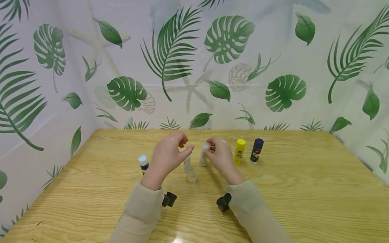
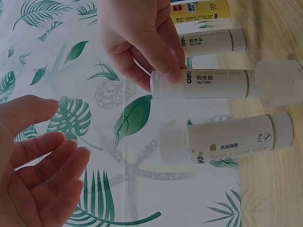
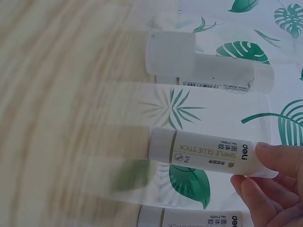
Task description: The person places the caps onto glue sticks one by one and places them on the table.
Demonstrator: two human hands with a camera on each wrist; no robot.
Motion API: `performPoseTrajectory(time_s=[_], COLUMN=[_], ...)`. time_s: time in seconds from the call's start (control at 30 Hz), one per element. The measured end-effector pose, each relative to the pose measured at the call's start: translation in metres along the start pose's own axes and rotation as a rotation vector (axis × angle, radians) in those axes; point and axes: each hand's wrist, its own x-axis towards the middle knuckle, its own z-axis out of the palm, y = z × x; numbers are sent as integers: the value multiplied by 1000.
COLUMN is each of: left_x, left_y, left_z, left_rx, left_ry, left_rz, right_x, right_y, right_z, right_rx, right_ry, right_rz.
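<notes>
My right hand (image 1: 221, 153) pinches the upper end of an upright white glue stick (image 1: 203, 159) between thumb and fingers; its label (image 3: 203, 150) reads "SIMPLE GLUE STICK". To the left, a second white glue stick (image 2: 236, 139) stands with a pale translucent top. My left hand (image 1: 170, 152) hovers just above and beside that second stick, fingers loosely bent, holding nothing. In front of the two sticks a loose whitish cap (image 1: 192, 176) rests on the table. A third white glue stick (image 2: 215, 42) stands beyond, mostly hidden by my right hand in the head view.
Farther right stand a yellow glue stick (image 1: 239, 152) and a dark blue one (image 1: 256, 151). At the left, partly behind my left wrist, is a dark stick with a white cap (image 1: 143, 162). A leaf-patterned cloth (image 1: 194, 67) rises behind the wooden table (image 1: 304, 189).
</notes>
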Motion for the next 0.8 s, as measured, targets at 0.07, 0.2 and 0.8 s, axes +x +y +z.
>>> performPoseTrajectory(time_s=[0.07, 0.2, 0.8], left_x=[0, -1, 1], left_y=[0, 0, -1], left_z=[0, 0, 2], left_rx=[2, 5, 13], left_ry=[-1, -9, -49], left_rz=[-1, -6, -35], right_x=[0, 0, 0], right_y=[1, 2, 1], right_z=[1, 4, 2], right_rx=[-7, -25, -64], right_ry=[7, 22, -23], right_rz=[-12, -45, -35])
